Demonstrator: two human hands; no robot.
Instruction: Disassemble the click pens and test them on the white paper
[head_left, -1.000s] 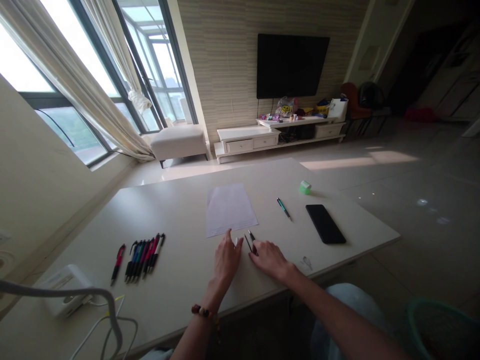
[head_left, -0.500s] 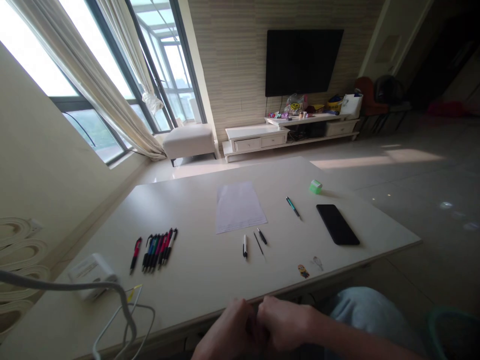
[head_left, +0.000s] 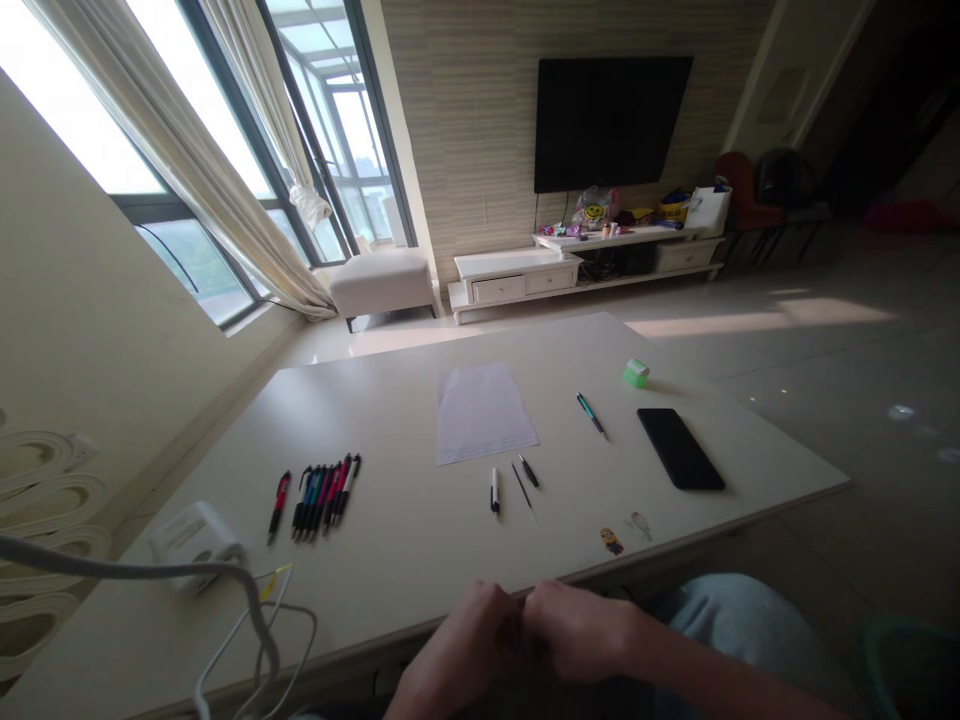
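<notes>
My left hand (head_left: 474,640) and my right hand (head_left: 574,628) meet at the near edge of the white table (head_left: 405,570). Both are closed, fingers curled downward and knuckles up. Whatever is between the fingers, if anything, is hidden. Beyond them on the tabletop lie a white pen barrel with a black clip (head_left: 495,492), a thin dark refill (head_left: 522,484) and a short black pen part (head_left: 529,471). A sheet of paper (head_left: 486,412) rests behind these. To its right is a teal pen (head_left: 591,415).
On the left lie a red pen (head_left: 278,507) and a row of several pens (head_left: 325,497). A white box (head_left: 196,545) and cables (head_left: 259,610) are at the near left. To the right are a black phone (head_left: 679,449), a green block (head_left: 636,373) and two small stickers (head_left: 611,541).
My hands sit slightly higher in the picture and stay close together, still closed. The whole view has shifted a little; the things on the table lie as before.
</notes>
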